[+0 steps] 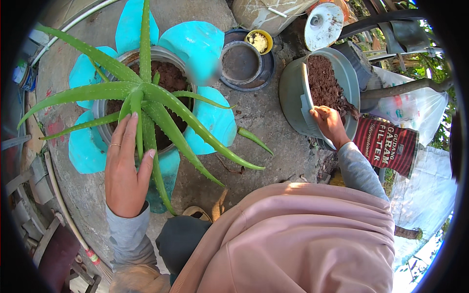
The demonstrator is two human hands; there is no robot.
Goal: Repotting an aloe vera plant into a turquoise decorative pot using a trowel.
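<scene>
A large aloe vera plant (141,90) with long toothed leaves stands in a round pot (188,93) of brown soil, which has turquoise petal-shaped pieces around it. Against its central leaves rests my left hand (126,168), fingers stretched and thumb apart. Over to the right, a grey-green bucket (290,93) has dark brown soil (322,80) in it. My right hand (330,126) is at the bucket's near side, fingers curled on the lower end of a pale-edged plastic piece (307,88). What lies under those fingers is partly hidden.
Behind stand a dark round basin (240,62), a yellow cup (259,42) with pale contents and a dirty white dish (323,27). One cut aloe leaf (256,141) lies on the concrete. Right of the bucket are a red-and-black striped package (388,144) and plastic bags (415,97).
</scene>
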